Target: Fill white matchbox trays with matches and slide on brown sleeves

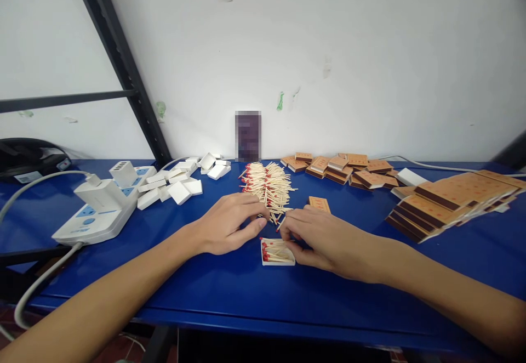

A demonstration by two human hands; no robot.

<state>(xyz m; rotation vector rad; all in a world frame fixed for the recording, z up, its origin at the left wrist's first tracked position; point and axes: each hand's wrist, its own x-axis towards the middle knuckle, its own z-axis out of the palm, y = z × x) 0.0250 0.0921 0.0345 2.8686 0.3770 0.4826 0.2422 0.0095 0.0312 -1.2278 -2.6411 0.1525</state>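
A small white matchbox tray [278, 264] lies near the table's front edge, partly filled with red-tipped matches [274, 252]. My right hand [329, 240] curls at the tray's right end, its thumb against the side and its bent fingers over the far corner. My left hand [232, 223] hovers just behind and left of the tray, palm down. Its fingers reach the near end of a heap of loose matches [269, 182], thumb and forefinger apart with nothing visible between them. Behind my right hand lies one brown matchbox sleeve [319, 204].
White empty trays [181, 190] are heaped at the back left, beside a power strip [110, 223] with plugs and cables. Brown sleeves [337, 166] lie at the back right. Stacked sleeves [444, 198] stand far right. A pixelated dark rectangle [248, 135] is at the wall.
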